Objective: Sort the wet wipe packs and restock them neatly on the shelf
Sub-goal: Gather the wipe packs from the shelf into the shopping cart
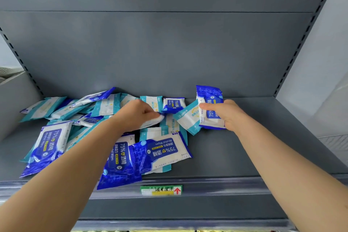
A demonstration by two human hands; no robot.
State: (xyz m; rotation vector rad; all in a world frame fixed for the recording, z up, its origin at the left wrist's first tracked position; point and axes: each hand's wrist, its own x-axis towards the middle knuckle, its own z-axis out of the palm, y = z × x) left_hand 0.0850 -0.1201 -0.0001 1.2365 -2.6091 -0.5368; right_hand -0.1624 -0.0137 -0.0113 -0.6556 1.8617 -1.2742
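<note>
1. Forearms enter from both lower corners and reach over the front rail [226, 186] of the grey shelf [254, 147]. On that rail sits a green-and-yellow price tag [161, 190] with a red arrow, and its writing is too blurred to read
2. Left hand [136, 114]: palm down in the middle of the heap, with its fingers curled round the edge of a white pack [153, 121] that lies low on the others
3. Right hand [228, 114]: grips a blue pack [210, 108] stood on end at the right edge of the heap, with the thumb across its face. "75%" is legible on it
4. A teal-edged pack [188, 118] leans tilted against the left side of the blue pack, touching it
5. The heap of wet wipe packs [105, 105] covers the left and middle of the shelf, unsorted, overlapping and lying at mixed angles. Two kinds show, blue and teal-and-white
6. Legible labels: "75%" and "Alcohol Wipes" with Chinese characters on the left front pack [49, 145], on the centre pack [118, 158], whose lower corner lies over the front rail, and on the upside-down pack [165, 151] overlapping it
7. Surroundings: a plain grey back panel [169, 52], with slotted uprights [305, 43] at either side
</note>
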